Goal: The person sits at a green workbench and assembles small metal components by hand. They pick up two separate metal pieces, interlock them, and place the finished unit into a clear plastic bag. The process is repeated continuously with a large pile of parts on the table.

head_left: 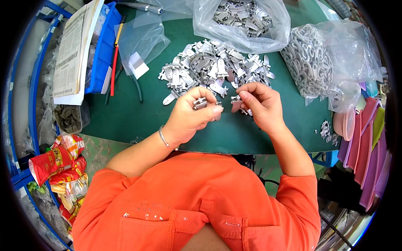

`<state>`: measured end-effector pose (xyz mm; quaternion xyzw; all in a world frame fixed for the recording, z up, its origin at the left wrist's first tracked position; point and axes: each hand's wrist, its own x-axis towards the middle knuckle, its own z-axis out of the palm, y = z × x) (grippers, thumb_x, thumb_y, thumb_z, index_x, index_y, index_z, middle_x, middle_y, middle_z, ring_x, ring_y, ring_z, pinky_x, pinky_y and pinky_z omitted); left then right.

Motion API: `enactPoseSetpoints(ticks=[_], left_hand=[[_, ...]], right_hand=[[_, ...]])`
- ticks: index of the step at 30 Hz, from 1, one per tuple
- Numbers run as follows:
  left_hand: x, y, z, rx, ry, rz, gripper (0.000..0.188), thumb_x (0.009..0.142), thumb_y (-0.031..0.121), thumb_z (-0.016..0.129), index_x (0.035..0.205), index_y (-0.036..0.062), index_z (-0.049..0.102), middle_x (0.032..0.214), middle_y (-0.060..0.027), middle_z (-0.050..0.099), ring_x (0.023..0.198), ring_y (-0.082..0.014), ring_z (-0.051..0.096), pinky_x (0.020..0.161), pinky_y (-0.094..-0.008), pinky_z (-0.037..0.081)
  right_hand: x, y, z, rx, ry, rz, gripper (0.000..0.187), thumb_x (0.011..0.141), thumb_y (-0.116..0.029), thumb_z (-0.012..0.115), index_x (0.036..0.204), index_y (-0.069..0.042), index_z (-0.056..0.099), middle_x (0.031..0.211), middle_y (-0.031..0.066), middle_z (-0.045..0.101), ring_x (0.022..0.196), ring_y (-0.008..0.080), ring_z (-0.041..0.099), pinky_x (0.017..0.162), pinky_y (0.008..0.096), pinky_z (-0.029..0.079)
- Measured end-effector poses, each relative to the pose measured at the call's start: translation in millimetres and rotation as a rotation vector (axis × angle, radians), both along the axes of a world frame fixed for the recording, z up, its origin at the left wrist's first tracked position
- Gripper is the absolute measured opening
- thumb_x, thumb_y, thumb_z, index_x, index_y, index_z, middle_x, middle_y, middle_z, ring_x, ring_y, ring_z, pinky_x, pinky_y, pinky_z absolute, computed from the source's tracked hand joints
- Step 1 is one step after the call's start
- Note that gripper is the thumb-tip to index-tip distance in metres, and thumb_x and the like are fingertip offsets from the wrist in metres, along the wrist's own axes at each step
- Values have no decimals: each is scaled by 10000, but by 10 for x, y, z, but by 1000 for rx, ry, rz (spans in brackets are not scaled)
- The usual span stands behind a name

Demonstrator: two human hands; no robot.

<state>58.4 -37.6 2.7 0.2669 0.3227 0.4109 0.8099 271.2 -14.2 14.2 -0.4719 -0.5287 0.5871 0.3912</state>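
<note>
Both my hands are raised over the near side of a green work table [138,121]. Small metal clips [200,103] sit in the curled fingers of my left hand [189,115], and another piece shows by its fingertips. Between thumb and fingers my right hand [264,106] pinches a metal clip [236,103], its flat tab pointing down. A narrow gap parts the two hands. Just beyond them lies a loose heap of similar silver metal clips [209,62]; the hands cover its near edge.
Behind the heap stands an open clear bag [201,29] of more clips. A bag of chain-like metal links [310,58] lies at right, near purple and pink bins [364,142]. At left are a blue bin [104,50], papers [71,54], a red-and-yellow stick [114,69] and snack packets [50,165].
</note>
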Motion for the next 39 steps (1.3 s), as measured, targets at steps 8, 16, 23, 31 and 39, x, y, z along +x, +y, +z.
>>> enactPoseSetpoints(ticks=[8, 16, 23, 31, 39], left_hand=[[124, -33, -124, 847, 691, 159, 131, 760, 35, 743, 823, 17, 630, 845, -73, 635, 779, -164, 595, 696, -272, 467], [104, -42, -31, 961, 697, 244, 161, 728, -38, 719, 812, 20, 595, 823, -82, 621, 753, -189, 609, 668, -287, 486], [-58, 23, -64, 83, -168, 89, 165, 868, 86, 579, 1020, 40, 534, 861, -86, 526, 728, -137, 482, 533, -238, 405], [-121, 108, -119, -154, 117, -56, 215, 957, 233, 536, 948, 26, 590, 738, -20, 487, 594, -81, 431, 413, -183, 324], [18, -9, -132, 647, 540, 140, 94, 786, 40, 726, 835, 9, 652, 828, -48, 631, 691, -102, 556, 597, -232, 439]], right_hand=[[-57, 51, -34, 238, -280, 133, 117, 896, -49, 580, 989, 16, 610, 826, 101, 634, 731, 199, 622, 640, 288, 503], [-190, 101, -289, 744, -890, 192, 236, 751, -100, 696, 950, -45, 581, 934, 111, 576, 776, 333, 609, 621, 409, 503], [-156, 120, -349, 849, -881, 126, 139, 736, -57, 653, 853, -33, 581, 854, 112, 567, 754, 310, 605, 628, 401, 509], [-51, 81, -122, 919, -462, 150, 193, 716, 51, 670, 888, -11, 610, 889, 118, 606, 722, 283, 622, 632, 345, 517], [-117, -3, -122, 675, -570, 186, 227, 752, 3, 667, 962, -24, 585, 881, 122, 586, 758, 313, 613, 640, 373, 514]])
